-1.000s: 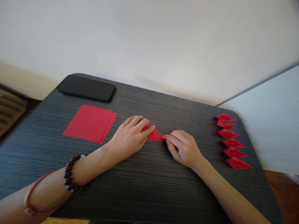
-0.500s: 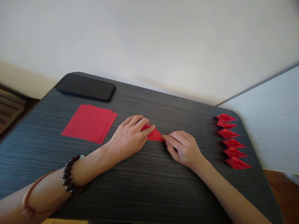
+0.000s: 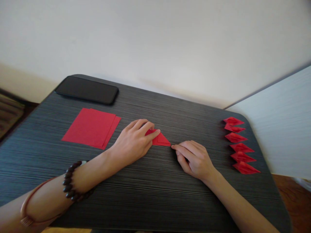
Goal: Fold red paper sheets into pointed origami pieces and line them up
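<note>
A small piece of folded red paper (image 3: 162,139) lies on the table, its pointed end to the right and overlapping layers showing. My left hand (image 3: 134,138) holds it down, the thumb and fingers closed over its left part, which is hidden. Right at the paper's tip is the index fingertip of my right hand (image 3: 193,158); whether it touches cannot be made out. The other fingers of that hand are curled in, with nothing visible in them. To the left of my left hand lie stacked square sheets of red paper (image 3: 88,127), slightly offset from each other.
A black phone (image 3: 86,90) lies at the table's back left. Several folded red paper pieces (image 3: 243,157) stand in a column near the right edge. The dark grained table (image 3: 155,194) meets a white wall (image 3: 155,48) behind and a pale panel (image 3: 279,126) at the right.
My right hand has slid slightly right, its index fingertip moving from on the paper's right end to just at its tip. My left hand stays on the paper. The view has shifted a little.
</note>
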Tool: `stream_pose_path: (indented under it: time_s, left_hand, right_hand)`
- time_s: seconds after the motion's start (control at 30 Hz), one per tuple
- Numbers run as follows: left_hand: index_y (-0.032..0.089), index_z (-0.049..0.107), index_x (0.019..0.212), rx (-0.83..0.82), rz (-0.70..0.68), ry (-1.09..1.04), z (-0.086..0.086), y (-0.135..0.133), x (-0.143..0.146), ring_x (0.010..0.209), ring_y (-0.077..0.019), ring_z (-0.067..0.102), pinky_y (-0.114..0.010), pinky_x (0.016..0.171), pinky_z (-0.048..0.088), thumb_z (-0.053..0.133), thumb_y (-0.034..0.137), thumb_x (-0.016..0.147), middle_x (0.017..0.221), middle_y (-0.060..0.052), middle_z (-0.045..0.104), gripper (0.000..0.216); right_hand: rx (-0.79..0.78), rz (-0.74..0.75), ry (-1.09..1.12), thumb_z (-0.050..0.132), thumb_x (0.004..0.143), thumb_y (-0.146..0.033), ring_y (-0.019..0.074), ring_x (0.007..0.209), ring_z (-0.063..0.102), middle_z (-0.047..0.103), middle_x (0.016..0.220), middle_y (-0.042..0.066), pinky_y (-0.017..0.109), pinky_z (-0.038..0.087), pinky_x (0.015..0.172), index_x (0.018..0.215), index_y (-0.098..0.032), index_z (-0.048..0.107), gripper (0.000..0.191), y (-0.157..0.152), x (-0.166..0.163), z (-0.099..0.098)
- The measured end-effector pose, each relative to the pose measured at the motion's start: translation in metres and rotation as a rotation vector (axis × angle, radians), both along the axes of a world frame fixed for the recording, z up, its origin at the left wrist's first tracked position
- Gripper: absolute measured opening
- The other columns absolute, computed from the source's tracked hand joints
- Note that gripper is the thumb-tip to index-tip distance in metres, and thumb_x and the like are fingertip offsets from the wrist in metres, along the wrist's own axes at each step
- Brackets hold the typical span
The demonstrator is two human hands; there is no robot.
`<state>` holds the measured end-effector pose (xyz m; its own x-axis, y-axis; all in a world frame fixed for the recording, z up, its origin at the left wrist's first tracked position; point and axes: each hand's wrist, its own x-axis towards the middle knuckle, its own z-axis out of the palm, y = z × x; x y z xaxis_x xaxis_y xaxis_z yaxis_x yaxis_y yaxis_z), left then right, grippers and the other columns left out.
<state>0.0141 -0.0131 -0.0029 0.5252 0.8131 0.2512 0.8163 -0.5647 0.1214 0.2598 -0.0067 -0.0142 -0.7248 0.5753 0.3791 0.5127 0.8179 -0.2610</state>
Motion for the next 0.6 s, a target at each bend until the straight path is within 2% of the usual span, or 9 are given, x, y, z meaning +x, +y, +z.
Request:
stream_pose_path:
  time_s: [0.13,0.27,0.5,0.6]
  left_hand:
    - [0.021,0.06,0.117,0.003,-0.001,-0.009,0.0,-0.001,0.0,0.107,-0.0262,0.05,-0.044,0.09,0.047,0.048,0.02,0.089,0.109,-0.009,0.058,0.031]
    - [0.022,0.061,0.116,0.017,-0.002,-0.055,-0.003,0.0,-0.003,0.1,-0.0243,0.052,-0.042,0.087,0.047,0.049,0.019,0.088,0.101,-0.008,0.059,0.031]
    - [0.024,0.065,0.11,0.026,0.0,-0.131,-0.007,0.005,-0.006,0.098,-0.0224,0.053,-0.039,0.085,0.047,0.05,0.019,0.087,0.094,-0.006,0.059,0.028]
    - [0.02,0.066,0.107,0.003,0.018,-0.142,-0.007,0.006,-0.004,0.099,-0.0232,0.052,-0.04,0.087,0.047,0.05,0.022,0.088,0.093,-0.006,0.062,0.025]
  right_hand:
    - [-0.022,-0.078,0.005,0.049,0.087,-0.014,0.0149,0.073,0.058,0.064,0.086,0.006,0.03,0.048,0.069,0.105,-0.013,0.064,0.023,0.009,-0.011,0.0]
    - [0.01,-0.043,-0.088,0.048,0.089,-0.019,0.0158,0.074,0.057,0.063,0.084,0.005,0.03,0.047,0.068,0.106,-0.017,0.065,0.024,0.018,-0.022,0.0]
    - [0.001,-0.085,-0.021,0.051,0.087,-0.018,0.0136,0.069,0.056,0.064,0.081,0.004,0.029,0.045,0.066,0.097,-0.018,0.068,0.02,0.014,-0.006,-0.004]
    - [-0.009,-0.112,-0.011,0.051,0.086,-0.019,0.0149,0.073,0.055,0.063,0.086,0.005,0.03,0.045,0.069,0.102,-0.017,0.068,0.022,0.013,-0.01,-0.003]
